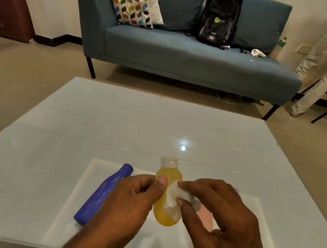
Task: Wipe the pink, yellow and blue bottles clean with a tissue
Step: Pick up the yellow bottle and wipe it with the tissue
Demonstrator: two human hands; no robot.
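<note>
Left hand [136, 196] gripped the yellow bottle [166, 195]; right hand [215, 209] pinched the tissue [176, 196] against it
A hard rub could have twisted the bottle loose

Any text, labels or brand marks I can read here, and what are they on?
"PTII" or similar, after a green round logo: on the backpack, letters blurred, reading unsure.
Small patch low on the backpack: too small to read.
Label on the bottle beside the sofa: too blurred.
Yellow bottle, blue bottle, pink bottle: no print visible.
</note>
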